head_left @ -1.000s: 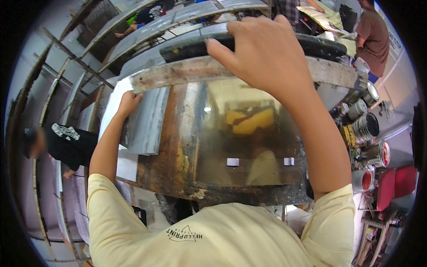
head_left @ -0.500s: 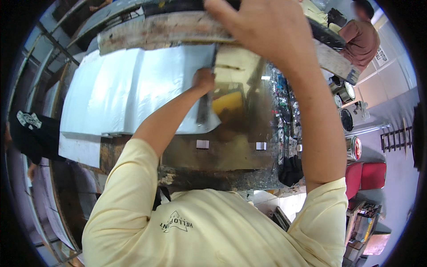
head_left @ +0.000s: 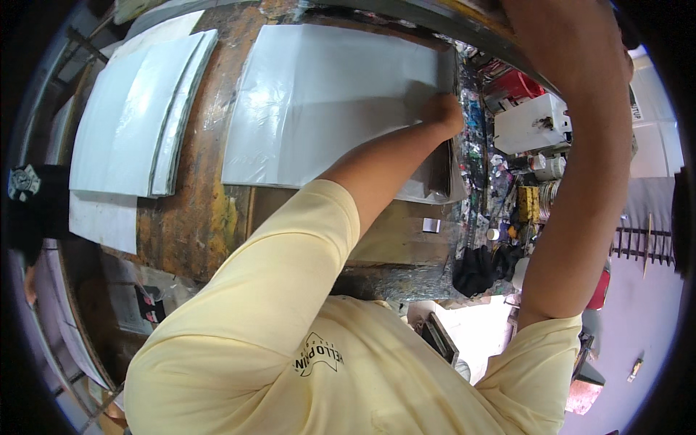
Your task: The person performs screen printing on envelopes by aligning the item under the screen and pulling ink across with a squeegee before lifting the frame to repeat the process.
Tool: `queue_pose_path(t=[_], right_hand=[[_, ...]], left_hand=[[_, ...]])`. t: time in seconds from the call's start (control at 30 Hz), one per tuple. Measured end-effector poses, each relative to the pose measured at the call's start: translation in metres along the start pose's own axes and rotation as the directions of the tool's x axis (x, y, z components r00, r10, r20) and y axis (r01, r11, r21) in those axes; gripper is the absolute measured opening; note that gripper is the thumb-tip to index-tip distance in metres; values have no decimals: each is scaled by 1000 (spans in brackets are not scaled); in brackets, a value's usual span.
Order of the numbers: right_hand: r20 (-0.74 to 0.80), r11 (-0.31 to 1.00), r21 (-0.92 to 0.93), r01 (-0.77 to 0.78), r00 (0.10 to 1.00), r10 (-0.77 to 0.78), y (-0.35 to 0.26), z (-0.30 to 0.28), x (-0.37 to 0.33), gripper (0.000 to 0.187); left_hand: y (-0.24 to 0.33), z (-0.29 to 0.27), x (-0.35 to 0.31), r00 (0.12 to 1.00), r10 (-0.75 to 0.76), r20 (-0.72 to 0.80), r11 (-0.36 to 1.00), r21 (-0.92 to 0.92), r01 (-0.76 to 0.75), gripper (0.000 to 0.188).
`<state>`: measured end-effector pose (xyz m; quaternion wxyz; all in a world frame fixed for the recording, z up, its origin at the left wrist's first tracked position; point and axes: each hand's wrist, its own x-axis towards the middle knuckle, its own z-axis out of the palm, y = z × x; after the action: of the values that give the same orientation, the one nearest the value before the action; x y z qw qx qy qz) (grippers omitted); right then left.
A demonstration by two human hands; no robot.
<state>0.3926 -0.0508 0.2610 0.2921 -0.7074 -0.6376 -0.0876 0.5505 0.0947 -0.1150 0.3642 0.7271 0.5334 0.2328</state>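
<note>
My left hand [head_left: 444,114] is closed at the right edge of a shiny plastic-covered sheet [head_left: 326,101], with its fingertips mostly hidden. The sheet lies on the work table [head_left: 203,225], its right edge along the paint-spattered strip. Up at the top right, my right hand [head_left: 580,36] is raised beside the dark beam of a frame [head_left: 464,25]. The picture's upper edge and the hand's own bulk hide its fingers, so its grip does not show. A stack of similar plastic-covered sheets [head_left: 130,116] lies to the left. A small pale tab [head_left: 431,225] sits below the sheet.
Paint-spattered strip [head_left: 475,167] runs along the right side, beside a white container [head_left: 531,125], a yellow block [head_left: 528,204] and small jars. A crumpled black cloth [head_left: 484,270] lies near the front right. Another person's dark sleeve [head_left: 43,203] shows at far left.
My left hand has moved right with the sheet, which now lies apart from the stack. My right hand and the frame have shifted up and right. The view has turned.
</note>
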Motion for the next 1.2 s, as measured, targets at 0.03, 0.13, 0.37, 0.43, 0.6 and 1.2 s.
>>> queue_pose_path(t=[0.03,0.13,0.37,0.43,0.6,1.2], right_hand=[[2,997,-30,-71,997,71,-5,2,2,62],[66,997,-58,-42,997,46,1,0,7,61],[89,998,-19,-65,994,67,1,-3,10,60],[92,998,8,-56,994,55,4,-2,10,60],[-21,973,34,229,973,-229,25,7,6,59],[174,985,-109,130,979,-110,34,11,25,54]], left_hand=[[4,5,0,1000,10,-5,1000,-9,-10,19],[17,20,-5,999,29,44,998,-48,-27,20],[36,28,-21,999,-26,40,995,-100,29,22],[35,34,-18,998,6,63,993,-122,1,29],[23,28,-3,936,207,283,950,-286,-124,92],[-215,-287,-87,938,-312,-151,862,371,347,92]])
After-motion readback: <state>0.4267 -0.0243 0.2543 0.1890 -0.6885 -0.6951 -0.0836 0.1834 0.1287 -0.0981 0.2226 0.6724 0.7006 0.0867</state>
